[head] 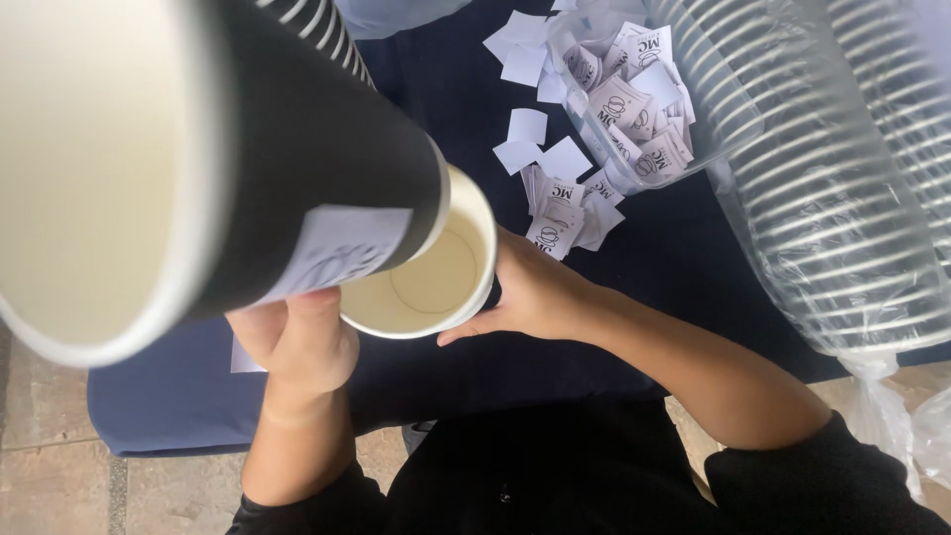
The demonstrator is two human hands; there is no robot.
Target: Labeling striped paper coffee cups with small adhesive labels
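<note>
Closely paired, both hands worked at the near edge of the blue cloth (168, 406), and everything else is placed from that cloth. The left hand (297, 342) was wrapped around the black paper cup stack (297, 139), thumb pressed just under the white label (342, 248) stuck on the outermost cup. That stack's long axis ran from the hand up and leftward toward the camera, its wide white mouth filling the upper left corner, well off the cloth. The right hand (535, 292) curled around the far side of the single cup (431, 287), whose open white mouth faced upward just beside the stack's lower end, partly tucked behind it. So the single cup sat between the two hands, touching the right one and nearer to it. Whether the right fingers gripped firmly could not be told, since the cup hid them. Farther up the cloth lay loose white labels (550, 163), then a clear tub (634, 109) holding more. At the cloth's right side rested bagged clear cup stacks (842, 218).
</note>
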